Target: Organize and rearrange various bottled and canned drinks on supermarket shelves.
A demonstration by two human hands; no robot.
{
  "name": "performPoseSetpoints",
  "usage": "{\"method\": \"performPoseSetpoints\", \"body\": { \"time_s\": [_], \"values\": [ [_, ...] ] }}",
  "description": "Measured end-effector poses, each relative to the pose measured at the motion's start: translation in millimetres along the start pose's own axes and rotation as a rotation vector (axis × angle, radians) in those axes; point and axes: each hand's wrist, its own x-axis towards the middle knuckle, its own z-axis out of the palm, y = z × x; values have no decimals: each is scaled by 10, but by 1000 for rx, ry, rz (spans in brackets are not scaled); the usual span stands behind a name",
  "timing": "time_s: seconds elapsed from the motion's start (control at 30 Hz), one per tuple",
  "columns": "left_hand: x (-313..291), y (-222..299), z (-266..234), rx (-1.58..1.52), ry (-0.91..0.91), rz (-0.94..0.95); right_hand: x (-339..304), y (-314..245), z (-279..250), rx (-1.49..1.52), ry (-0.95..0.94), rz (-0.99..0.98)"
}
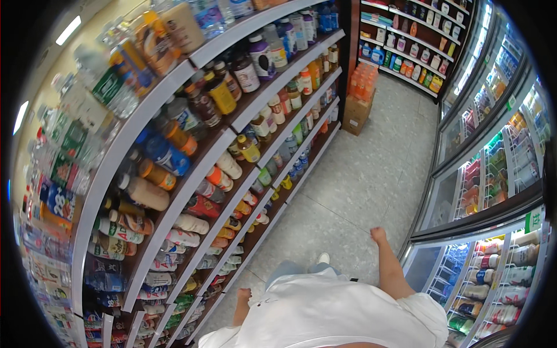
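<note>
The left hand (244, 294), lower center, hangs near bottles (144, 192) on the left-side shelves (290, 80); the right hand (378, 234), right of center, hangs toward the lower-right fridge (464, 225); finger state of both cannot be determined.

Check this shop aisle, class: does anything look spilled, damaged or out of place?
One thing: orange bottles stand on a cardboard box on the floor, whereas the other drinks nearby sit on shelves. No spill or damage is visible.
</note>
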Motion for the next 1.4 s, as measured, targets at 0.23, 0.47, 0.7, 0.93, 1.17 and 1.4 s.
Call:
{"method": "performPoseSetpoints", "body": {
  "time_s": [0.23,0.47,0.7,0.93,1.17,1.4],
  "values": [
    [88,338,113,616,-63,101,-19,-1848,80,395,-398,-179],
    [1376,1033,-72,415,-43,63,334,-2544,118,305,-561,-440],
    [2775,2019,-235,143,-47,24,1232,-2414,-439,-19,-538,-346],
    [4360,3768,-1322,-167,217,97,2154,-1885,-1153,-354,-327,273],
    [4683,5869,-2478,-428,318,528,2807,-1642,-1252,-1023,-633,-521],
    [3847,7355,-3572,-323,781,875,3622,-2297,-894,-205,-563,414]
  ]
}}
